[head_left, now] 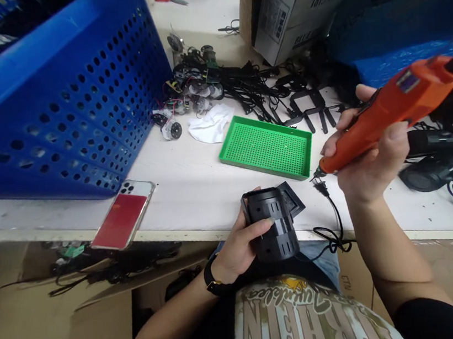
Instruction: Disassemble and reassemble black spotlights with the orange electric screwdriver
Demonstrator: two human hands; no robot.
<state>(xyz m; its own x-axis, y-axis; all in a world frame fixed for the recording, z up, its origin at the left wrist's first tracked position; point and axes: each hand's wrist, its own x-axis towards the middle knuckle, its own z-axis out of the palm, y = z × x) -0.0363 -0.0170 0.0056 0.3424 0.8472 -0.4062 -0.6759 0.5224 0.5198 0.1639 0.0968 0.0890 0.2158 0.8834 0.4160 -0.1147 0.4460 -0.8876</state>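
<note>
The left hand [236,240] grips a black slotted housing [270,225]; the right hand [369,156] holds up an orange electric screwdriver [386,115].

Closed fingers wrap both tools; the housing sits over the bench's [188,196] front edge, the driver's tip just above a black plug [320,186]. Beyond lie a green tray [266,169], a phone [122,216] and a blue perforated crate [63,107].

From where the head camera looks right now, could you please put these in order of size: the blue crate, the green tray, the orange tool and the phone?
1. Blue perforated plastic crate
2. Green perforated tray
3. Phone in red case

Orange power tool: unsure, it is nearer the camera, so I do not rank it.
</note>
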